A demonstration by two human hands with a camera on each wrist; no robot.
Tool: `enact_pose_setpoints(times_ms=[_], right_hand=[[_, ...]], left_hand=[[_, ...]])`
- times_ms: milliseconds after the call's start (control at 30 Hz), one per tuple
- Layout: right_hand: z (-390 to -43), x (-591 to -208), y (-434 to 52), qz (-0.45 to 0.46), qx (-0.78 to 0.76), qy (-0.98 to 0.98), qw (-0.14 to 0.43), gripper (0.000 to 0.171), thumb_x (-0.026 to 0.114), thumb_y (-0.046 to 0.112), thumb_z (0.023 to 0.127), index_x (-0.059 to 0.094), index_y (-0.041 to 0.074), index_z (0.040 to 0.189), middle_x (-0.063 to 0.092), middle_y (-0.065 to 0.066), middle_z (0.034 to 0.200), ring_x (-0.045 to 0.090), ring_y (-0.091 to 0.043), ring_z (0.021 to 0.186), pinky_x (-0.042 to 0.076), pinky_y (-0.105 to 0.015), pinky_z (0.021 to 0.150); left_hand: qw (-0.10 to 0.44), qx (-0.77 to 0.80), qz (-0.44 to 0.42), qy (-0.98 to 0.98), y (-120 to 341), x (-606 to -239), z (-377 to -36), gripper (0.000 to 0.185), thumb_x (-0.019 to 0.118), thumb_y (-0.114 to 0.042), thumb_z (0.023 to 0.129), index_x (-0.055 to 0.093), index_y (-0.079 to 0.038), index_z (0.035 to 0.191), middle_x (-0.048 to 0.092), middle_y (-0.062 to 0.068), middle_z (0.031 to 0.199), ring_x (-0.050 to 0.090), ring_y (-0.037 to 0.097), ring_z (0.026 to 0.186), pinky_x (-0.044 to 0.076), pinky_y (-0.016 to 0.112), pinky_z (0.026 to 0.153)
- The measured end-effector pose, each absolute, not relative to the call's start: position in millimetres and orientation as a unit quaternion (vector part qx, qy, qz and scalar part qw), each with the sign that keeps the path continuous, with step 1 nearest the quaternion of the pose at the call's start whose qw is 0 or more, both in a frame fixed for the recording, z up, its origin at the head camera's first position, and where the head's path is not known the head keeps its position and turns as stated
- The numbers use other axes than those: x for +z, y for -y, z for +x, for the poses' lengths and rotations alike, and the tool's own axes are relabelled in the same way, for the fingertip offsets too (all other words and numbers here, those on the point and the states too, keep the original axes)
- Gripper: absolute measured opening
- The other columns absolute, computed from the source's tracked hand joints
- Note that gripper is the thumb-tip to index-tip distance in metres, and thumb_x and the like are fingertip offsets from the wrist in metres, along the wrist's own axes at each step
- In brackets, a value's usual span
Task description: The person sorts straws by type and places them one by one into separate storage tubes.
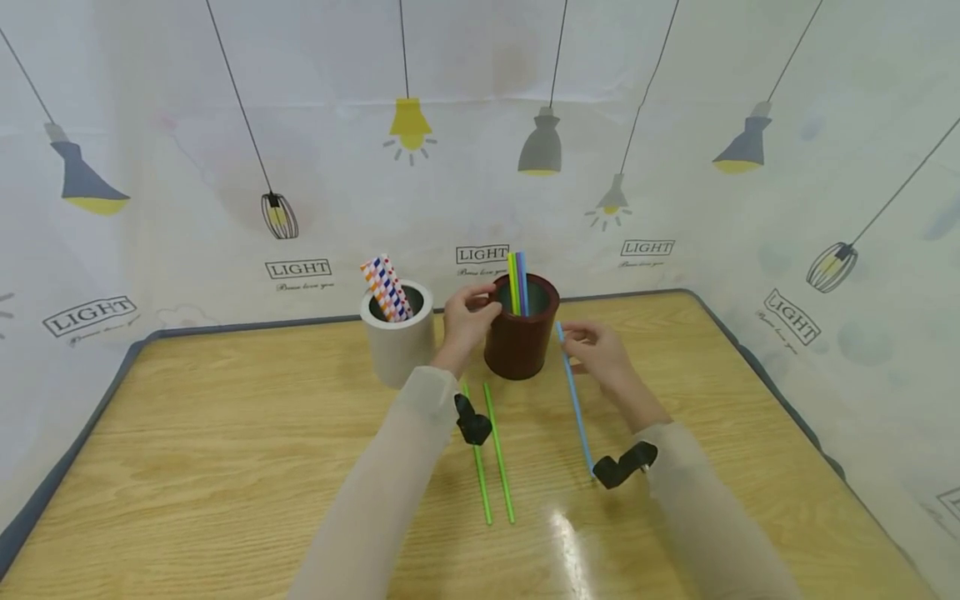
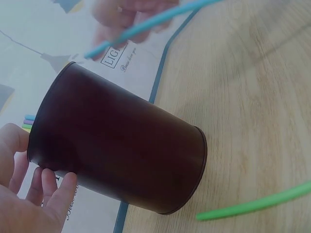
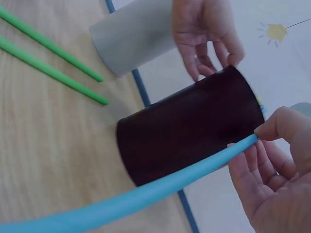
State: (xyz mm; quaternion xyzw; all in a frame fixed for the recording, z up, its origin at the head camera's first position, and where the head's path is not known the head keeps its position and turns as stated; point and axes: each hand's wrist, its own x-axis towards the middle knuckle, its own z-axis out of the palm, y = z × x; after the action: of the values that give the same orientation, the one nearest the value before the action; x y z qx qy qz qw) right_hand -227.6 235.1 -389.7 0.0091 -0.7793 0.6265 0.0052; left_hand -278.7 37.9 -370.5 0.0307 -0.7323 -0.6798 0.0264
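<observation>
The blue straw point(image 1: 573, 400), a thin smooth plastic tube, ran slantwise from the right hand point(image 1: 596, 350) down to the glossy wood-grain table point(image 1: 225, 467), its upper end just beside the rim of the dark brown cup point(image 1: 521, 337). Thumb and curled fingertips point(image 3: 272, 128) pinched it near that upper end. The cup was a plain matte cylinder standing upright, with yellow, green and blue straws upright inside. The left hand point(image 1: 467, 319) held its rim, fingers point(image 2: 48, 187) curved against the outer wall. Just left of it stood a grey cylindrical cup point(image 1: 397, 337) holding striped paper straws point(image 1: 386, 287). Two green straws point(image 1: 491, 454) lay side by side on the table before the brown cup.
</observation>
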Motion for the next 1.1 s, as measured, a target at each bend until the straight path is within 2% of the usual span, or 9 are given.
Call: enact_pose_setpoints(times_ms=[333,633,833,1100], right_hand=[[-245.1,-347.5,-234.8,0.041,0.621,0.781,0.044,0.034,0.053,0.0,0.084,0.052,-0.01,0.117,0.051,-0.004,0.087,0.056,-0.008,0.072,0.054,-0.029,0.06],[-275.7,-312.7,-228.6,0.048,0.626,0.774,0.081,0.033,0.054,0.0,0.082,0.055,-0.006,0.115,0.05,-0.005,0.086,0.055,-0.012,0.07,0.054,-0.029,0.058],[-294.4,-284.4,-218.8,0.042,0.633,0.765,0.112,0.033,0.055,-0.001,0.082,0.056,-0.004,0.114,0.05,-0.005,0.086,0.054,-0.012,0.072,0.054,-0.026,0.056],[-309.8,-251.5,-203.7,0.044,0.646,0.747,0.148,0.034,0.054,-0.001,0.082,0.055,-0.001,0.116,0.05,-0.004,0.087,0.053,-0.013,0.079,0.054,-0.026,0.06]], left_hand=[[0.025,-0.676,0.029,0.736,-37.6,-371.1,-280.7,0.031,0.064,-0.004,0.078,0.065,-0.008,0.109,0.059,0.011,0.104,0.054,0.02,0.094,0.049,0.028,0.069],[0.023,-0.681,0.025,0.732,-36.7,-372.8,-281.5,0.031,0.064,-0.004,0.079,0.065,-0.007,0.109,0.059,0.012,0.106,0.055,0.021,0.096,0.05,0.028,0.069],[0.03,-0.678,0.025,0.734,-35.4,-373.2,-281.1,0.03,0.064,-0.004,0.079,0.065,-0.008,0.109,0.059,0.011,0.106,0.055,0.021,0.097,0.049,0.029,0.073],[0.037,-0.678,0.024,0.734,-37.5,-372.7,-281.0,0.031,0.065,-0.003,0.078,0.065,-0.006,0.108,0.059,0.012,0.105,0.056,0.022,0.097,0.049,0.029,0.078]])
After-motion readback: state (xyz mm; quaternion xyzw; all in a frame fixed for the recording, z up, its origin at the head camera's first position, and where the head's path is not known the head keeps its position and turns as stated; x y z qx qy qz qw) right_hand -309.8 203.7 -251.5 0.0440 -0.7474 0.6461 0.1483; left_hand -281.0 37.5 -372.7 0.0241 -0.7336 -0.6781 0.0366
